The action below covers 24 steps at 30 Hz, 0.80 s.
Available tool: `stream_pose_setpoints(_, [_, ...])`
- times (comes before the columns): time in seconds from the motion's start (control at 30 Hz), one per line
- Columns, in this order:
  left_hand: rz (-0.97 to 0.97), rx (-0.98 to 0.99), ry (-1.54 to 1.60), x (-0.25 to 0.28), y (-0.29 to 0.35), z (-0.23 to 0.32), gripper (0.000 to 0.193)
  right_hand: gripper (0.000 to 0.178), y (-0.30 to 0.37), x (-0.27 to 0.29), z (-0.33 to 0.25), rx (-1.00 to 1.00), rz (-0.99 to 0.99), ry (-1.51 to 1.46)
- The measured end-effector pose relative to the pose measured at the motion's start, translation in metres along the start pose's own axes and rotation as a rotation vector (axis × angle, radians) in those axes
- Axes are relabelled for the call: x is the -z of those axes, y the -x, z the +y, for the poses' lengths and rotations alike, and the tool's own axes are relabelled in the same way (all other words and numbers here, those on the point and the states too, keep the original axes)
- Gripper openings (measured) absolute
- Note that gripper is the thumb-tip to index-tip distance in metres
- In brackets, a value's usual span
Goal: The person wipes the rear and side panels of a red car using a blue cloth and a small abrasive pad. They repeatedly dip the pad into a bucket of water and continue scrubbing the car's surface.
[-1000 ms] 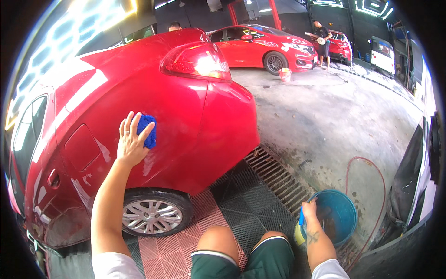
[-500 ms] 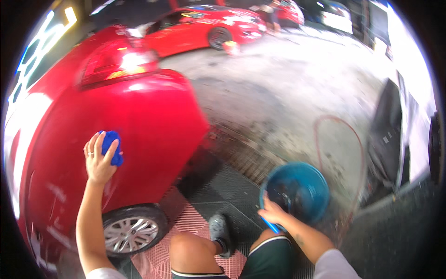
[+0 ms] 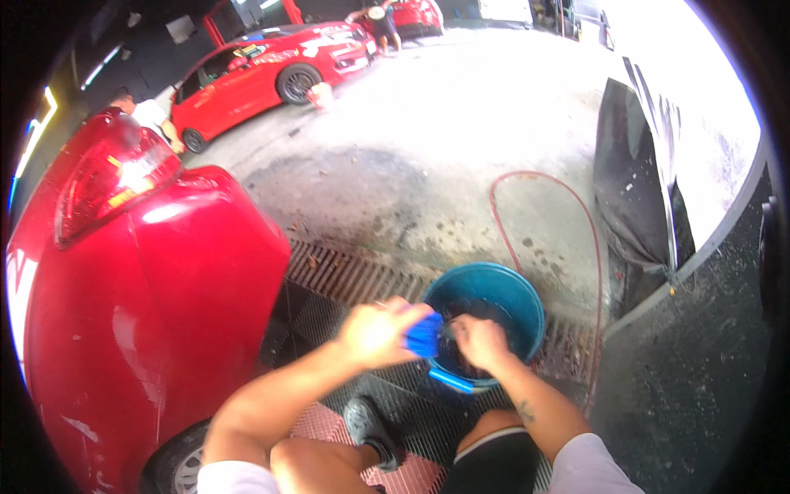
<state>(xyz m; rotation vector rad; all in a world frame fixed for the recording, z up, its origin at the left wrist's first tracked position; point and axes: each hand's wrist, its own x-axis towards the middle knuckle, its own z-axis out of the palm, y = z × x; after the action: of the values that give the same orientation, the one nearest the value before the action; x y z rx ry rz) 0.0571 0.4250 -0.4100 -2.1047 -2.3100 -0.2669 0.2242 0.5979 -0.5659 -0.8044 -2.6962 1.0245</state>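
My left hand (image 3: 374, 333) is closed on a blue wash sponge (image 3: 424, 333) with a ridged, shaggy look, held just over the left rim of a teal bucket (image 3: 531, 288). Inside the bucket's mouth, my right hand (image 3: 481, 342) has its fingers curled in; whatever they grip, if anything, is hard to make out. Dark liquid shows in the bucket, and a bright blue grip (image 3: 451, 379) hangs on its near rim. To the left stands a red car (image 3: 189, 272), its rear panel wet and streaked, with neither hand touching it.
Behind the bucket runs a floor grate (image 3: 337, 272). A red hose (image 3: 527, 174) loops across the concrete on the right, beside a dark sheet (image 3: 629, 173). Another red car (image 3: 255, 74) is parked farther back, with a person (image 3: 152, 117) bending near it.
My left hand has come off the car panel and moved right to the bucket with the sponge. My right hand has left the blue grip and reached into the bucket. The view has swung right.
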Motion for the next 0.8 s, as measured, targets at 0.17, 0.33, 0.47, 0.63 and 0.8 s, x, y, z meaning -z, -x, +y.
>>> stream_pose_setpoints(0.17, [-0.559, 0.023, 0.051, -0.086, -0.099, 0.064, 0.079, 0.051, -0.057, -0.013, 0.097, -0.186, -0.083, 0.37])
stream_pose_setpoints(0.33, [-1.135, -0.051, -0.216, -0.218, -0.154, 0.048, 0.073, 0.056, -0.068, -0.031, 0.128, -0.37, -0.518, 0.321])
stream_pose_setpoints(0.47, [-1.272, 0.201, -0.141, -0.303, -0.155, 0.007, 0.061, 0.048, -0.054, -0.027, 0.097, -0.384, -0.429, 0.269])
stream_pose_setpoints(0.63, [-0.792, 0.25, -0.173, -0.353, -0.111, 0.005, 0.062, 0.042, -0.041, -0.019, 0.081, -0.283, -0.439, 0.31])
stream_pose_setpoints(0.8, [-0.92, 0.484, -0.027, -0.367, -0.089, 0.007, 0.044, 0.035, -0.016, -0.045, 0.073, -0.132, -0.306, 0.428])
